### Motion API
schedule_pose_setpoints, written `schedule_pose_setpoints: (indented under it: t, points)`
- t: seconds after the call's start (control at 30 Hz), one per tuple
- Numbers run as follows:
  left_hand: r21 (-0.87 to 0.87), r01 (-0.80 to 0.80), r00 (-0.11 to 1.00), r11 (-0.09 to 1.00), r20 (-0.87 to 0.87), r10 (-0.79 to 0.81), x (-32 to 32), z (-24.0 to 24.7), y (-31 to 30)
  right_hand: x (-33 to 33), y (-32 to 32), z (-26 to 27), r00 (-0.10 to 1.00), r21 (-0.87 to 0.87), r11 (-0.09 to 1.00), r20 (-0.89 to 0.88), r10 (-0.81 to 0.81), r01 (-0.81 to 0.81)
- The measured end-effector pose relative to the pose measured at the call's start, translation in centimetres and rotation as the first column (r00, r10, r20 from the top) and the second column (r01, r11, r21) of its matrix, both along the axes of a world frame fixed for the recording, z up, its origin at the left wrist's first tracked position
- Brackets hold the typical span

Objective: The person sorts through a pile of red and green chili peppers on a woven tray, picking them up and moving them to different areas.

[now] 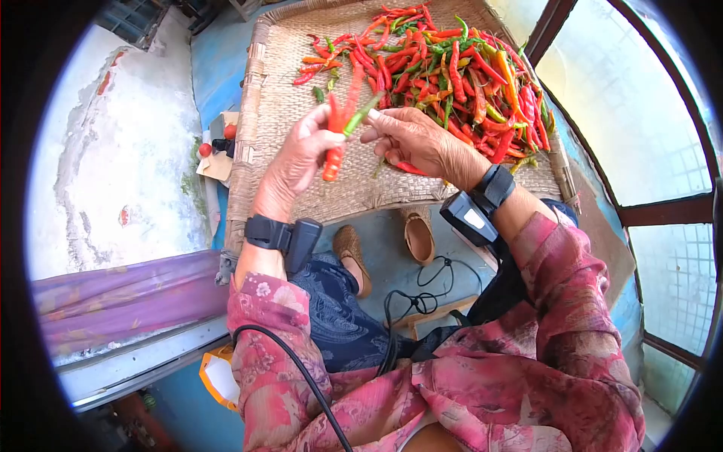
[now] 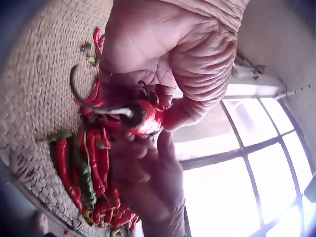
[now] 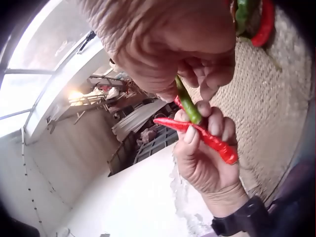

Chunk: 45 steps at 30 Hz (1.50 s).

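Both your hands work above the mat. Your left hand grips a red chilli under its thumb, with a green chilli beside it; your right hand pinches the green one's far end between thumb and fingers. The heap, mostly red with some green, lies on the mat beyond your right hand and thins out leftward. You wear a black strap on each wrist. A shoe sits on the floor near the mat's close edge.
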<state>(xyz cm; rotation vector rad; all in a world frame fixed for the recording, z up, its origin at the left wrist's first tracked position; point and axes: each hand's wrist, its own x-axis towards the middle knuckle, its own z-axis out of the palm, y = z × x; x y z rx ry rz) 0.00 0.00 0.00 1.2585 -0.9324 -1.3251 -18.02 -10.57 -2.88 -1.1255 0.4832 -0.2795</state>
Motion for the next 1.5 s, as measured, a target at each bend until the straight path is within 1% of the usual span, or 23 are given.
schedule_pose_setpoints:
  t: [0.07, 0.1, 0.2, 0.23, 0.3, 0.33, 0.43, 0.53, 0.63, 0.73, 0.83, 0.9, 0.93, 0.97, 1.03, 1.1, 1.13, 1.23, 1.27, 1.33, 1.37, 1.43, 1.5]
  points:
    - [-0.032, 0.094, 0.986, 0.995, 0.139, -0.088, -1.9, 0.6, 0.0, 0.4, 0.3, 0.1, 0.983, 0.191, 0.973, 0.109, -0.150, 0.128]
    - [-0.033, 0.092, 0.991, 0.995, 0.104, -0.088, -2.7, 0.1, 0.3, -0.1, 0.5, 0.1, 0.986, 0.188, 0.973, 0.074, -0.150, 0.134]
    - [0.000, 0.081, 0.953, 0.997, 0.292, -0.077, -2.9, 0.5, -0.1, 0.0, -0.4, 0.8, 0.963, -0.206, 0.942, 0.013, -0.270, 0.267]
    - [-0.011, 0.086, 0.955, 0.996, 0.287, -0.080, -2.8, 0.7, 0.0, -0.4, -0.9, 1.4, 0.961, -0.218, 0.938, 0.009, -0.275, 0.271]
    - [-0.022, -0.042, 0.989, 0.999, 0.139, 0.045, -2.6, 1.0, 0.0, -1.0, -1.8, 2.6, 0.947, -0.643, 0.718, 0.040, -0.318, 0.268]
    - [-0.060, -0.080, 0.995, 0.995, 0.062, 0.084, -2.7, 0.9, -0.1, -0.8, -2.4, 2.6, 0.918, -0.739, 0.564, 0.193, -0.347, 0.368]
    - [-0.093, -0.111, 0.992, 0.990, -0.075, 0.104, -2.9, 1.0, 0.0, -2.1, -3.8, 3.4, 0.929, -0.564, 0.743, 0.145, -0.341, 0.361]
    - [-0.084, -0.098, 0.989, 0.992, -0.117, 0.088, -3.1, 0.4, -0.2, -2.5, -2.9, 3.3, 0.960, -0.499, 0.821, 0.118, -0.255, 0.279]
    - [-0.076, -0.077, 0.996, 0.994, -0.055, 0.073, -3.6, 0.1, -0.6, -1.7, -1.8, 2.1, 0.977, -0.220, 0.956, 0.129, -0.167, 0.193]
    - [-0.052, -0.066, 0.998, 0.996, -0.019, 0.065, -4.2, -0.2, -1.0, -1.0, -1.0, 1.2, 0.977, -0.024, 0.981, 0.093, -0.191, 0.194]
    - [-0.091, -0.101, 0.992, 0.991, 0.072, 0.108, -3.9, -0.9, -1.3, -0.7, -1.4, 0.8, 0.955, -0.201, 0.938, -0.028, -0.294, 0.283]
    - [-0.169, -0.167, 0.985, 0.971, -0.076, 0.157, -3.5, -0.6, -1.5, -0.7, -2.1, 0.5, 0.936, -0.259, 0.907, -0.027, -0.352, 0.333]
    - [-0.180, -0.198, 0.977, 0.964, -0.113, 0.179, -3.4, -0.4, -1.5, -1.1, -3.1, 0.4, 0.924, -0.637, 0.723, -0.046, -0.380, 0.265]
    - [-0.175, -0.199, 0.977, 0.964, -0.117, 0.181, -3.3, -0.1, -1.3, -1.5, -3.6, 0.1, 0.910, -0.900, 0.415, -0.054, -0.410, 0.133]
    - [-0.141, -0.193, 0.981, 0.971, -0.065, 0.185, -2.9, 0.5, -1.0, -2.0, -3.4, 1.6, 0.861, -0.986, 0.140, 0.008, -0.508, 0.092]
    - [-0.132, -0.178, 0.984, 0.975, -0.038, 0.175, -2.5, 0.2, -0.9, -3.1, -3.7, 2.7, 0.830, -0.999, 0.038, -0.052, -0.555, -0.037]
    - [-0.106, -0.151, 0.989, 0.983, -0.019, 0.150, -2.4, 0.2, -0.9, -3.5, -4.0, 3.1, 0.811, -0.992, 0.063, -0.129, -0.570, -0.113]
    - [-0.072, -0.113, 0.994, 0.991, -0.010, 0.113, -2.6, 0.1, -0.9, -3.7, -4.4, 2.6, 0.787, -0.993, -0.044, 0.115, -0.607, 0.110]
    - [-0.077, -0.083, 0.997, 0.994, -0.012, 0.082, -3.0, 0.3, -1.0, -3.7, -4.4, 2.6, 0.788, -0.993, -0.043, 0.114, -0.605, 0.110]
    - [-0.088, 0.023, 1.000, 0.996, -0.005, -0.024, -3.4, 0.6, -1.1, -3.6, -4.1, 2.9, 0.920, -0.895, 0.399, 0.032, -0.390, 0.200]
    - [-0.086, 0.023, 1.000, 0.996, -0.003, -0.023, -3.6, 0.1, -1.3, -3.3, -3.6, 2.7, 0.920, -0.894, 0.401, 0.033, -0.390, 0.202]
    - [-0.041, 0.139, 0.976, 0.989, 0.174, -0.130, -4.4, -0.9, -1.8, -2.3, -2.2, 2.2, 0.980, -0.406, 0.898, -0.027, -0.198, 0.170]
    - [-0.013, 0.151, 0.977, 0.988, 0.155, -0.147, -4.8, -1.5, -2.0, -2.0, -2.0, 2.2, 0.974, -0.378, 0.903, -0.018, -0.227, 0.203]
